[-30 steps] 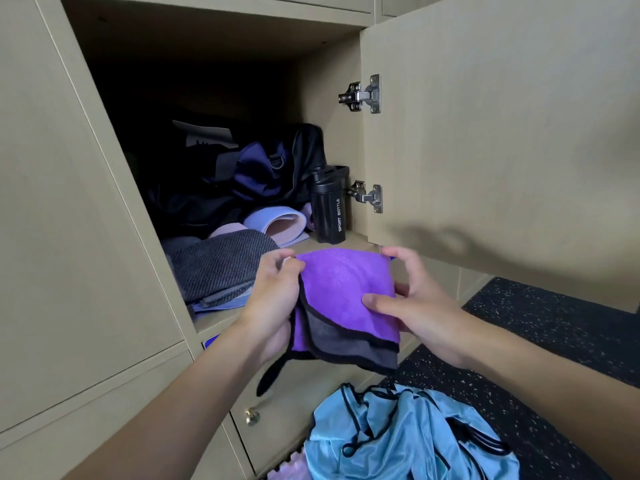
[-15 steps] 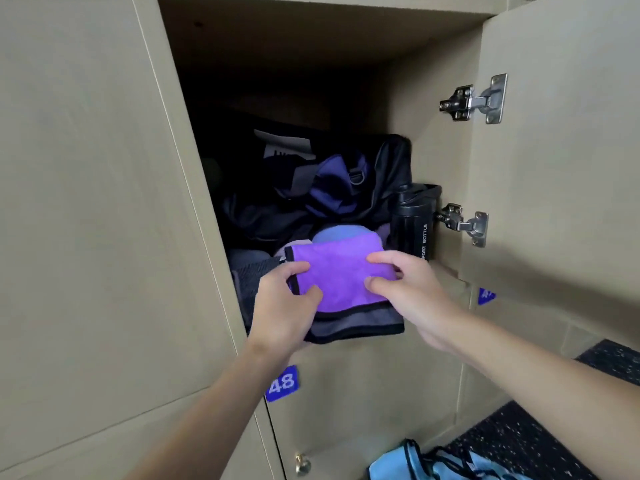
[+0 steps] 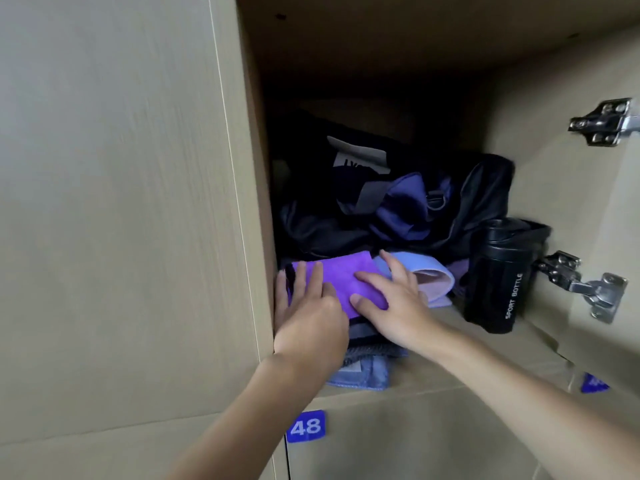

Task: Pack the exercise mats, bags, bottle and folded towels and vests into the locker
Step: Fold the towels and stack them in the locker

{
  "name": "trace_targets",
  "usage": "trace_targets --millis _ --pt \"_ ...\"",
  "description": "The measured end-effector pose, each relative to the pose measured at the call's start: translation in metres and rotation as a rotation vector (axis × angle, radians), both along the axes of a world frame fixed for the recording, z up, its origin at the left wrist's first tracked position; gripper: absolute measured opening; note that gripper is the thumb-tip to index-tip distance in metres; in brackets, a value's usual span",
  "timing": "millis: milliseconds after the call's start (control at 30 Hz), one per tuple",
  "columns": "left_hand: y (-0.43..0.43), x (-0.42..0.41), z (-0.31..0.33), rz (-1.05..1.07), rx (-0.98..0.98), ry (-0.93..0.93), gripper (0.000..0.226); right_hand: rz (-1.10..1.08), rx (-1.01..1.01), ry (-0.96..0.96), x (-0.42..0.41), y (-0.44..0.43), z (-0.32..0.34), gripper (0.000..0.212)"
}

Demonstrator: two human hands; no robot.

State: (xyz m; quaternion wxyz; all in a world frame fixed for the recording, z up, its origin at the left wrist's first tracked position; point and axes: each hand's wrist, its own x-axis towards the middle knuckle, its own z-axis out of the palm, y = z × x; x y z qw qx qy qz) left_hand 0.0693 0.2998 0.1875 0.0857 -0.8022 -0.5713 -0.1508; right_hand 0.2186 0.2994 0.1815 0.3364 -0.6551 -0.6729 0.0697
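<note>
Your left hand [image 3: 308,320] and right hand [image 3: 391,303] both lie flat on the purple towel [image 3: 343,275], fingers straight, gripping nothing. The towel tops a stack of folded cloths [image 3: 367,372] at the near left of the locker [image 3: 540,140]. A rolled mat [image 3: 426,275] lies just right of it. The black bottle [image 3: 498,275] stands upright by the right wall. Dark bags [image 3: 398,202] fill the far side.

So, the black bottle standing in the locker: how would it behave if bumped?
Probably rigid: the bottle keeps straight, hard-looking walls. Tall and standing on the shelf, it might tip if knocked high, then roll, being round. Weight unclear; the dark wall hides any contents.
</note>
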Motion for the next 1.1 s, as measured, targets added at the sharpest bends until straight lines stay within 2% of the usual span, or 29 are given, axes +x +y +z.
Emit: trace_targets --millis 67,167,233,433,900,1000,1100 --pt "0.003 0.0 -0.004 -0.01 -0.124 0.03 0.055 0.133 0.051 0.006 0.009 -0.001 -0.007 0.052" --pt "0.002 0.001 -0.005 0.01 -0.23 0.02 0.06 0.262 -0.044 0.085 0.019 -0.004 -0.016 0.058" --pt "0.005 0.001 -0.005 0.003 -0.264 0.0 0.059 0.291 -0.055 0.128 0.024 -0.004 -0.022 0.062" --pt "0.009 0.0 -0.006 -0.009 -0.264 -0.004 0.059 0.261 -0.003 0.102 0.021 -0.006 -0.03 0.065" --pt "-0.011 -0.001 0.001 -0.139 -0.081 0.0 0.053 0.133 -0.018 0.137 0.026 -0.055 -0.029 0.069" --pt "-0.027 0.004 -0.004 -0.228 -0.002 -0.003 0.05 0.083 0.018 0.158 0.028 -0.083 -0.041 0.062" --pt "-0.047 0.01 -0.014 -0.411 0.105 0.0 0.056 -0.031 0.028 0.151 0.032 -0.114 -0.065 0.045"
